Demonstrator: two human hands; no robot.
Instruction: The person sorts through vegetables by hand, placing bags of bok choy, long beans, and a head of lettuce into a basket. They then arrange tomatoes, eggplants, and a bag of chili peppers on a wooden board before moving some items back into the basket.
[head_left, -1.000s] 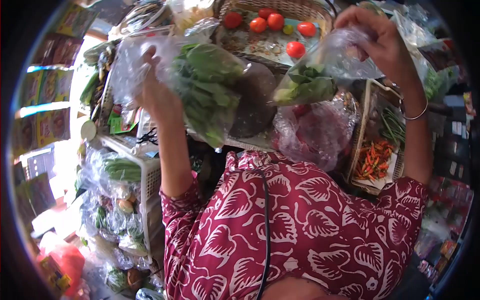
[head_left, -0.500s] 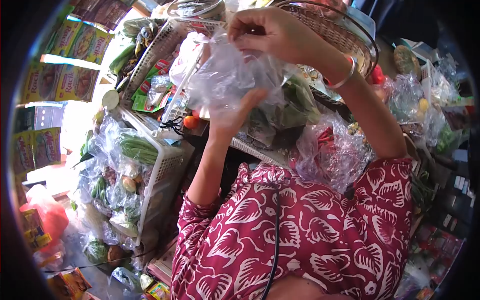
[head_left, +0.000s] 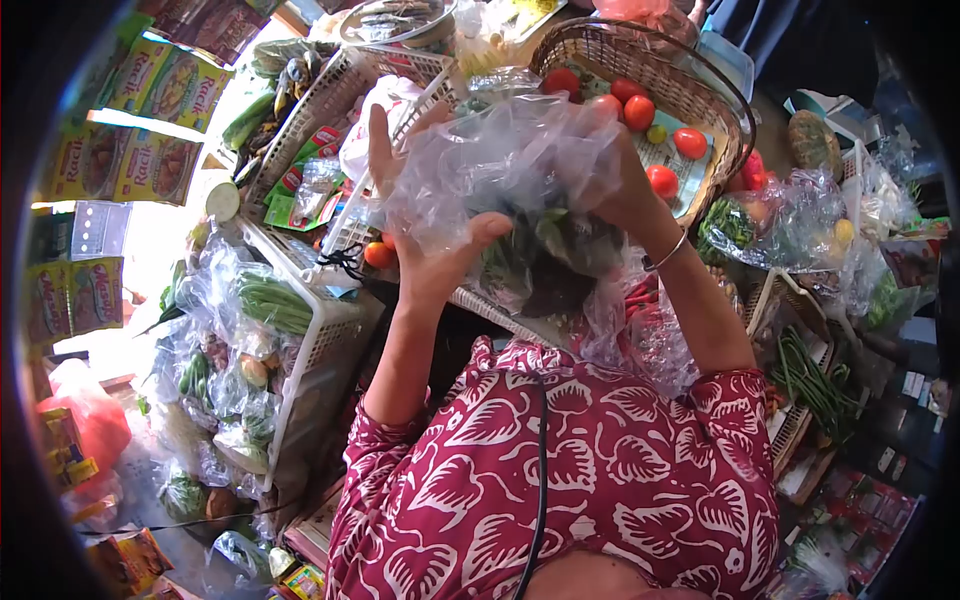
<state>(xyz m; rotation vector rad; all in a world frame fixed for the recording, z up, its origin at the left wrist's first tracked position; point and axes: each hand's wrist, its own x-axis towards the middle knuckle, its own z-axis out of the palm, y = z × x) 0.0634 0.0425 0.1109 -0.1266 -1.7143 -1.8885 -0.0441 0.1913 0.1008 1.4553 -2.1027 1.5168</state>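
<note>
A clear plastic bag (head_left: 500, 160), crumpled and puffed out, is between my two hands in front of my chest. My left hand (head_left: 430, 250) is at the bag's left side, its fingers stretched upward and its thumb spread apart, lying against the plastic. At the right side, my right hand (head_left: 622, 185), with a bangle on the wrist, grips the bag's edge; its fingertips are partly hidden by the plastic. Dark green leafy vegetables (head_left: 545, 245) show below and through the bag.
A wicker basket (head_left: 735, 95) with several tomatoes (head_left: 638, 112) stands beyond my right hand. White plastic crates (head_left: 310, 345) with bagged vegetables are on the left. Red chillies (head_left: 640, 298) in plastic lie near my chest. Seasoning sachets (head_left: 125, 160) hang at far left; green beans (head_left: 815, 385) lie right.
My right hand has come down from above the bag to its right side, uncovering the tomato basket. My left hand's fingers have spread, and the bag has puffed wider.
</note>
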